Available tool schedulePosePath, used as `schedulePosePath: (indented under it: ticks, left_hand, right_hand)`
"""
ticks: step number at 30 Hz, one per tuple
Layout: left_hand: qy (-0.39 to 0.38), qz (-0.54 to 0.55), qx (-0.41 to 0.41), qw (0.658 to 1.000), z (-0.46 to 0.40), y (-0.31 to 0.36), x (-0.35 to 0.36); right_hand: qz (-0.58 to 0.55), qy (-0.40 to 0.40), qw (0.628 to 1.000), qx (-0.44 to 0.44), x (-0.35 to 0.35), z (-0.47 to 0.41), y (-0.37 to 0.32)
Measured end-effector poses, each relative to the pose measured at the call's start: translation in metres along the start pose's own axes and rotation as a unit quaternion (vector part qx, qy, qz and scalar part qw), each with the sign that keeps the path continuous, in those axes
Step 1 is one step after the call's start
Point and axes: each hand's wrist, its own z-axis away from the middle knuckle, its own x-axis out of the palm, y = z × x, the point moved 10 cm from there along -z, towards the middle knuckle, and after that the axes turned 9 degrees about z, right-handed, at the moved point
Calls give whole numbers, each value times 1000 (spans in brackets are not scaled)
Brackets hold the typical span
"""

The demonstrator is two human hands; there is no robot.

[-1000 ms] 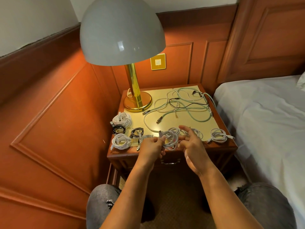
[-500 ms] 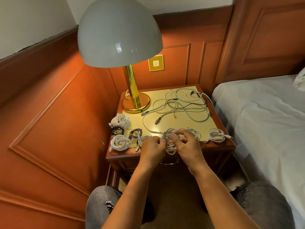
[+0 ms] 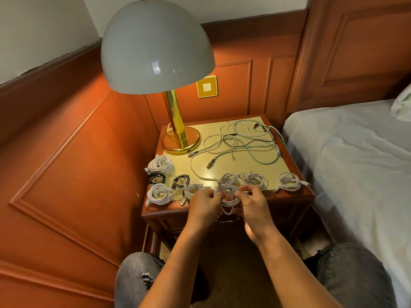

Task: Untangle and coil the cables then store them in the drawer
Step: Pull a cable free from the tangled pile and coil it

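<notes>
Closer together now, left hand and right hand both grip the white cable coil.

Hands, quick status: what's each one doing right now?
Left hand: fingers curled, gripping the white cable coil.
Right hand: fingers curled, pinching the same coil from the other side.

Both hands, left hand, right hand, holding white cable coil over nightstand front edge
</notes>
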Motion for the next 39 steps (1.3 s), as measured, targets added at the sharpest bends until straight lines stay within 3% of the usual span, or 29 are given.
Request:
schedulePosePath:
  ticks: [3, 6, 11, 15, 20, 29, 31, 35, 37, 39]
  left_hand:
    - [3, 8, -9, 1000, 2, -2, -1]
    - [2, 15, -21, 1000, 0, -5, 0]
    - [-8, 9, -26, 1000, -3, -7, -3]
    - [-27, -5, -30, 999, 0, -10, 3]
    - [-26, -30, -20, 999, 2, -7, 4]
    - [-5, -162, 65, 985, 8, 23, 10]
    - [-9, -164, 58, 985, 7, 19, 12]
    - [-25, -124, 56, 990, 8, 14, 21]
    - [-47, -71, 41, 996, 8, 11, 29]
    - [-67, 12, 2, 998, 7, 4, 36]
  right_hand:
    - [-65, -20, 997, 21, 3, 0, 3]
    - [-73, -46, 996, -11, 7, 2, -4]
    - [39, -91, 993, -58, 15, 9, -11]
    - [146, -3, 984, -103, 3, 6, -13]
    - [256, 86, 941, -205, -5, 12, -40]
    - [426, 69, 801, -416, 23, 48, -90]
    - [402, 63, 825, -392, 18, 46, -93]
    - [203, 115, 943, -238, -31, 11, -80]
    - [136, 140, 965, -176, -49, -6, -64]
    - [139, 138, 967, -160, -56, -14, -55]
